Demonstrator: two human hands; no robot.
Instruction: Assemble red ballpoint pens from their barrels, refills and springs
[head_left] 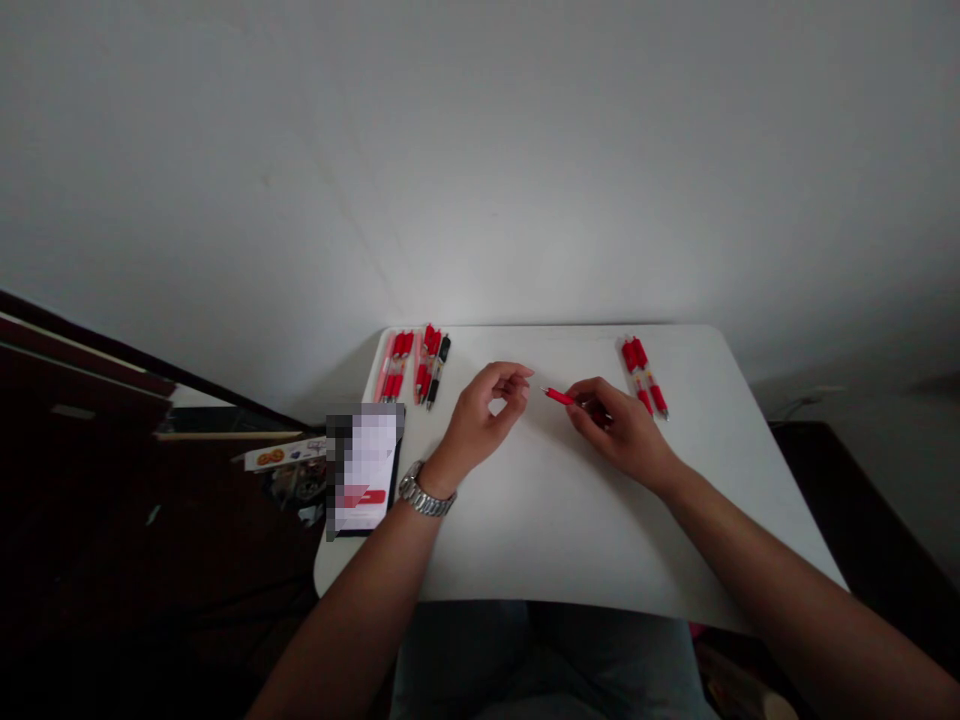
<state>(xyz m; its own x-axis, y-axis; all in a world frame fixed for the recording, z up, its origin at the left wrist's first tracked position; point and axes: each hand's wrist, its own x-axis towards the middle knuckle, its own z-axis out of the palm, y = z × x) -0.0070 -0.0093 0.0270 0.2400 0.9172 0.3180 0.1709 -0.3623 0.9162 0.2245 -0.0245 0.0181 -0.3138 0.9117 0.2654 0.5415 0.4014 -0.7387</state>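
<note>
My right hand (611, 425) pinches a red pen (557, 397) above the middle of the white table, its metal end pointing left. Facing it, my left hand (491, 405) is curved with thumb and fingertips apart and nothing between them; a silver watch is on that wrist. Two red pens (645, 377) lie side by side on the table beyond my right hand. Left of my left hand lie several red and pink pens (397, 367), and one black pen (439, 372) is at the right end of that group.
A phone or tablet (367, 470) with a lit, partly blurred screen lies at the left edge of the white table (555, 540). A plain wall (487, 180) rises behind the table. Assorted items (292, 470) stand lower down on the left.
</note>
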